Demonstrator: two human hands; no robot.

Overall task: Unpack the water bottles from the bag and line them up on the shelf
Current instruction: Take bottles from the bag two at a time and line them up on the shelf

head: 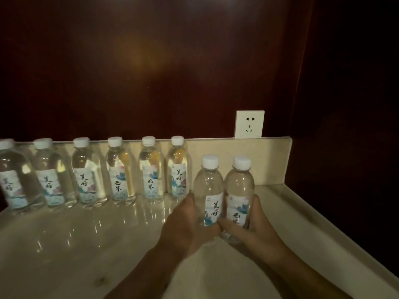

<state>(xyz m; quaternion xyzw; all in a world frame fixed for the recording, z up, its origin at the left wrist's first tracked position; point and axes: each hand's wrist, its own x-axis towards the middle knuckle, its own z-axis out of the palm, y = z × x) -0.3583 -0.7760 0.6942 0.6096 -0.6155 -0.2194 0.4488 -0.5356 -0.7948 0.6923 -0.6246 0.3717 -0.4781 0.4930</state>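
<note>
Several clear water bottles with white caps and blue-and-white labels stand in a row (121,171) along the back of the pale marble shelf (64,244). The rightmost one in the row (178,169) stands just left of my hands. My left hand (185,225) grips the lower part of one upright bottle (209,186). My right hand (252,227) grips a second upright bottle (239,188) pressed against the first. Both held bottles sit right of the row and nearer to me. No bag is in view.
A dark red-brown wall panel rises behind the shelf. A white power socket (249,124) sits on it above the low stone backsplash (269,160). The shelf's right edge (323,234) runs diagonally toward me, with darkness beyond it.
</note>
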